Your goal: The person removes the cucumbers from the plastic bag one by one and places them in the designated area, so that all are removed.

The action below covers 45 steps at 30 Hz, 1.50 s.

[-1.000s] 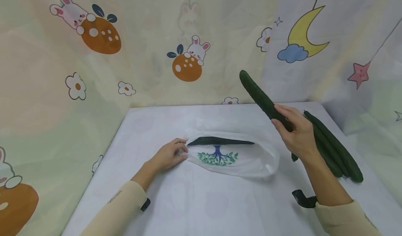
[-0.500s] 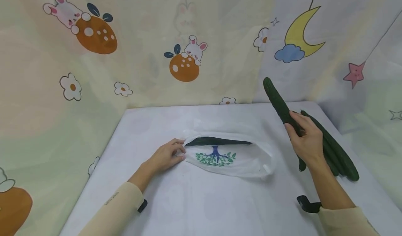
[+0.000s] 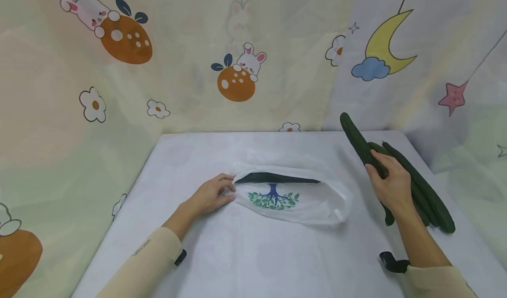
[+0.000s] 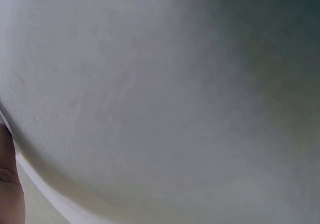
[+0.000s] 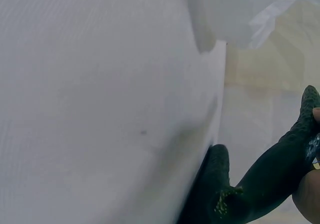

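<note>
My left hand [image 3: 210, 196] pinches the left edge of a white plastic bag [image 3: 317, 207] printed with a blue and green tree. Through the bag's open mouth shows a dark green cucumber [image 3: 277, 178]. At the right, my right hand [image 3: 392, 185] grips another long cucumber [image 3: 356, 139] near its middle, its far end tilted up and to the left. Several cucumbers [image 3: 433, 196] lie together right beside and partly behind that hand. In the right wrist view the held cucumber [image 5: 275, 176] shows past the fingers, with another cucumber's end close by.
A white-covered table [image 3: 253, 254] spans the scene. Behind it hangs a patterned cloth [image 3: 190, 38] with rabbits, flowers and a moon. Black straps [image 3: 392, 263] sit at both wrists. The left wrist view is mostly filled by blurred white plastic.
My right hand has moved right and lower with the cucumber, to beside the other cucumbers. The left hand keeps its place at the bag's edge.
</note>
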Tool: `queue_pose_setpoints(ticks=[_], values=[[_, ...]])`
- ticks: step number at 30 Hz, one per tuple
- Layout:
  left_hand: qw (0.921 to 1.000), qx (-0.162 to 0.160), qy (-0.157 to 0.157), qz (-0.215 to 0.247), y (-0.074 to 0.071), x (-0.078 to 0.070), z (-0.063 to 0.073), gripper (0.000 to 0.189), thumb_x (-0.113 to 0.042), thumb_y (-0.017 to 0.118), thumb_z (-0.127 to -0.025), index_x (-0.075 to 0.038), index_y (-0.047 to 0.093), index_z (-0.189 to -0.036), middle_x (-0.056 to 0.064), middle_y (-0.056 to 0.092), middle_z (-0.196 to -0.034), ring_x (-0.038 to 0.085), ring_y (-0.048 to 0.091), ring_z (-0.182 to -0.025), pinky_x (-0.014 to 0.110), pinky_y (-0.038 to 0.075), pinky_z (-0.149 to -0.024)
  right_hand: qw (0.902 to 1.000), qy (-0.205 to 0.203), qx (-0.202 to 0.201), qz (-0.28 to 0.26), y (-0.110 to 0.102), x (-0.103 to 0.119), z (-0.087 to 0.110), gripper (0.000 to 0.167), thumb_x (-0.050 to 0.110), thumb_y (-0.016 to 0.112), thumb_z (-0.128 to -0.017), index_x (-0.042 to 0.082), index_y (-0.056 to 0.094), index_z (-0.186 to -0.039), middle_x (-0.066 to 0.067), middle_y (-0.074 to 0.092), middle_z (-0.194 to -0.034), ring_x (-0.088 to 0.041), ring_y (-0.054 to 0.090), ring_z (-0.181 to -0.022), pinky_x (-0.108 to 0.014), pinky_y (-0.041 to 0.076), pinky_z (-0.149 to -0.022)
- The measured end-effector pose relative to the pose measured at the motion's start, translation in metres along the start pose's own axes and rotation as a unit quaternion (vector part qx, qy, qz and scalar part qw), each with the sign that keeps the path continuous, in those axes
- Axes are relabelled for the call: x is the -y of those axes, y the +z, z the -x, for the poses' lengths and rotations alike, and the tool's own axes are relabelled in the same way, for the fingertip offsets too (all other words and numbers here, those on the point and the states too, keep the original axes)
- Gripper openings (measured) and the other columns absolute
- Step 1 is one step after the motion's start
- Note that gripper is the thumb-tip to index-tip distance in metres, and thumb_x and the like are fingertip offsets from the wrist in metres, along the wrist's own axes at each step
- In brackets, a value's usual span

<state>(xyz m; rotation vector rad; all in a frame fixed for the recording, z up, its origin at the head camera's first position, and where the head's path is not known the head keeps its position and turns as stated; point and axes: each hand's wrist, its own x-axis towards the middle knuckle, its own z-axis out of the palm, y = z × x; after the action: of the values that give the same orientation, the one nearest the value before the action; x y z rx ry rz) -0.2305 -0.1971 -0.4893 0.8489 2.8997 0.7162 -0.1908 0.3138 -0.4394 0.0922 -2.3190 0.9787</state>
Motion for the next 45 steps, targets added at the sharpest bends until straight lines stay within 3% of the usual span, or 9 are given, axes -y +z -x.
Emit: queue_pose_setpoints(ticks=[3, 6, 9, 12, 18, 26, 36, 43, 45], values=[[1.0, 0.0, -0.006, -0.004, -0.002, 0.002, 0.003, 0.015, -0.035, 0.074, -0.096, -0.029, 0.068, -0.108, -0.004, 0.053, -0.149, 0.011, 0.058, -0.101, 0.038, 0.05, -0.091, 0.9999, 0.005, 0.013, 0.009, 0.002, -0.005, 0.001, 0.047, 0.007, 0.071, -0.096, 0.01, 0.062, -0.141, -0.021, 0.062, -0.138, -0.046, 0.058, -0.126, -0.009, 0.036, -0.097], [0.9999, -0.004, -0.009, -0.004, -0.004, 0.003, 0.003, 0.015, -0.033, 0.075, -0.095, -0.029, 0.068, -0.107, -0.004, 0.054, -0.148, 0.012, 0.059, -0.102, 0.039, 0.05, -0.092, 0.9994, 0.014, 0.028, 0.012, 0.003, -0.009, 0.001, 0.045, 0.009, 0.069, -0.098, 0.008, 0.061, -0.142, -0.024, 0.059, -0.14, -0.048, 0.052, -0.132, -0.037, 0.042, -0.112], [0.9999, -0.002, -0.01, -0.002, -0.003, 0.004, 0.002, 0.015, -0.034, 0.075, -0.096, -0.029, 0.068, -0.108, -0.005, 0.053, -0.149, 0.013, 0.06, -0.104, 0.04, 0.049, -0.094, 0.9981, 0.033, 0.049, 0.018, 0.0, -0.017, 0.002, 0.045, 0.011, 0.065, -0.1, 0.005, 0.057, -0.145, -0.028, 0.055, -0.143, -0.052, 0.047, -0.135, -0.068, 0.038, -0.106], [1.0, 0.005, -0.008, 0.001, -0.001, 0.005, 0.0, 0.015, -0.036, 0.073, -0.096, -0.029, 0.068, -0.109, -0.006, 0.052, -0.15, 0.013, 0.06, -0.107, 0.039, 0.049, -0.096, 0.9939, 0.064, 0.081, 0.037, -0.003, -0.026, 0.004, 0.047, 0.015, 0.06, -0.103, 0.004, 0.052, -0.149, -0.032, 0.049, -0.147, -0.057, 0.042, -0.136, -0.073, 0.036, -0.102], [0.9999, 0.004, -0.013, 0.002, -0.001, 0.005, 0.001, 0.016, -0.034, 0.075, -0.095, -0.027, 0.069, -0.108, -0.004, 0.052, -0.151, 0.014, 0.06, -0.107, 0.039, 0.05, -0.096, 0.9832, 0.087, 0.142, 0.075, -0.003, -0.038, 0.006, 0.049, 0.019, 0.055, -0.106, 0.001, 0.046, -0.151, -0.038, 0.042, -0.148, -0.063, 0.04, -0.131, -0.076, 0.036, -0.097], [1.0, 0.0, -0.007, 0.004, -0.002, 0.004, 0.001, 0.016, -0.034, 0.075, -0.095, -0.027, 0.069, -0.108, -0.004, 0.053, -0.15, 0.013, 0.06, -0.106, 0.038, 0.05, -0.095, 0.9787, 0.078, 0.164, 0.095, 0.003, -0.037, 0.002, 0.047, 0.012, 0.052, -0.106, -0.005, 0.045, -0.149, -0.044, 0.04, -0.144, -0.066, 0.036, -0.131, -0.077, 0.032, -0.101], [0.9997, 0.008, -0.011, 0.018, 0.001, -0.001, 0.003, 0.013, -0.032, 0.075, -0.095, -0.027, 0.069, -0.106, -0.003, 0.053, -0.15, 0.013, 0.061, -0.105, 0.039, 0.05, -0.095, 0.9532, 0.13, 0.225, 0.154, 0.007, -0.029, -0.004, 0.047, 0.012, 0.052, -0.104, -0.009, 0.045, -0.146, -0.047, 0.036, -0.143, -0.071, 0.035, -0.125, -0.079, 0.038, -0.091], [0.9999, -0.001, -0.011, 0.012, 0.0, 0.0, 0.005, 0.012, -0.032, 0.075, -0.096, -0.028, 0.069, -0.106, -0.004, 0.053, -0.15, 0.012, 0.061, -0.105, 0.038, 0.05, -0.095, 0.9557, 0.11, 0.215, 0.168, 0.012, -0.03, -0.005, 0.041, 0.006, 0.056, -0.099, -0.012, 0.053, -0.136, -0.046, 0.047, -0.134, -0.062, 0.055, -0.102, -0.062, 0.052, -0.067], [0.9999, -0.003, -0.009, 0.009, -0.001, 0.001, 0.005, 0.013, -0.032, 0.074, -0.096, -0.028, 0.069, -0.106, -0.004, 0.053, -0.15, 0.012, 0.061, -0.106, 0.038, 0.05, -0.095, 0.9559, 0.113, 0.209, 0.172, 0.012, -0.03, -0.006, 0.041, 0.005, 0.056, -0.098, -0.012, 0.053, -0.136, -0.045, 0.048, -0.134, -0.064, 0.055, -0.105, -0.064, 0.052, -0.069]])
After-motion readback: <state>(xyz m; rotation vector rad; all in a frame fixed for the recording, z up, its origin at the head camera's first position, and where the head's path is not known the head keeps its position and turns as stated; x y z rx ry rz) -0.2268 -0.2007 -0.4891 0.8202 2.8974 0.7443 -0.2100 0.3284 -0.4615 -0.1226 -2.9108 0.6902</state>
